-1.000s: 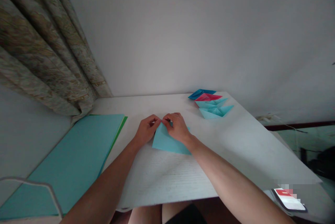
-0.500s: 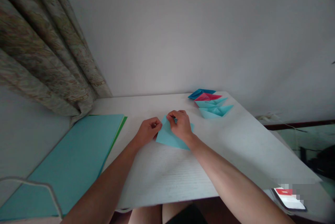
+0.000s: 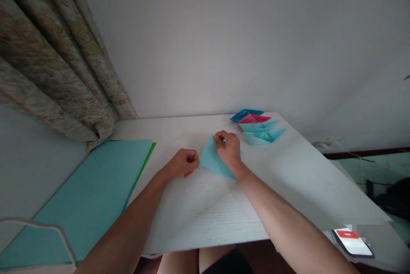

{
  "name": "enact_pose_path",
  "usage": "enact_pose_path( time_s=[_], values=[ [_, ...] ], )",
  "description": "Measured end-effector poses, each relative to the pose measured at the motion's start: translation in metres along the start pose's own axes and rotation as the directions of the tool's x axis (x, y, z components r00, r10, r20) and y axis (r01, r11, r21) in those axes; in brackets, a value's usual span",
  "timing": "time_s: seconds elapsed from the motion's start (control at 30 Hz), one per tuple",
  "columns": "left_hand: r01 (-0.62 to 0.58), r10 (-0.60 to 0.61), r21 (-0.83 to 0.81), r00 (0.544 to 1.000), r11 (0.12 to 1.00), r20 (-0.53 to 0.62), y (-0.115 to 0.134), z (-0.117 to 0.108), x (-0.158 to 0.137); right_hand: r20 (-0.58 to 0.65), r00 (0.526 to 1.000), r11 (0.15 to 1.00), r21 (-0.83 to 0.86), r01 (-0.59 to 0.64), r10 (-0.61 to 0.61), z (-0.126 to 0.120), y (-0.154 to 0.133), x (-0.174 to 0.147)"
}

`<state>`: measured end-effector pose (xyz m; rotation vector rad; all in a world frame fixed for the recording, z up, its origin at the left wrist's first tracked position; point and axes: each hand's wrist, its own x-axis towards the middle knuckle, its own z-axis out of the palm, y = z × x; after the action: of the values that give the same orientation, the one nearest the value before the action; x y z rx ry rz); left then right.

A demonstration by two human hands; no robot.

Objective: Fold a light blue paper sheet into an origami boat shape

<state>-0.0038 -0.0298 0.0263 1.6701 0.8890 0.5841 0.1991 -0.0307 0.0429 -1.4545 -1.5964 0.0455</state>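
A folded sheet of light blue paper (image 3: 211,158) lies over the middle of the white table (image 3: 192,214), slightly tilted. My right hand (image 3: 229,149) rests across its right part, with thumb and index finger pinching the top edge. Part of the paper is hidden beneath that hand. My left hand (image 3: 182,164) is closed, its curled fingertips at the paper's left corner. How much of the corner lies between those fingers is hard to see.
Several folded paper boats (image 3: 264,136), blue, pink and light blue, stand in a row at the back right. Large coloured sheets (image 3: 96,193) lie on the left under a white cable (image 3: 48,225). A phone (image 3: 354,242) is at the lower right; a patterned curtain (image 3: 64,60) hangs left.
The paper has shifted right and turned a little, its left corner now higher. My right hand moved right with it. My left hand has moved slightly down and stays near the left corner.
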Motion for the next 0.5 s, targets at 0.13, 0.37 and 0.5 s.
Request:
enact_pose_path(
  time_s=[0.13, 0.37, 0.5],
  values=[
    [-0.037, 0.028, -0.063, 0.990, 0.997, -0.135, 0.001, -0.005, 0.001, 0.027, 0.999, 0.999, 0.029, -0.021, 0.020, 0.000, 0.003, 0.001],
    [-0.010, 0.034, 0.082, 0.956, 0.997, -0.290, 0.000, 0.008, 0.010, 0.250, 0.963, 0.992, -0.059, 0.115, -0.097, 0.019, -0.017, -0.014],
    [0.136, 0.029, 0.328, 0.892, 0.935, -0.451, -0.004, 0.008, 0.012, 0.340, 0.926, 0.973, -0.098, 0.210, -0.166, 0.030, -0.026, -0.028]
  ],
)
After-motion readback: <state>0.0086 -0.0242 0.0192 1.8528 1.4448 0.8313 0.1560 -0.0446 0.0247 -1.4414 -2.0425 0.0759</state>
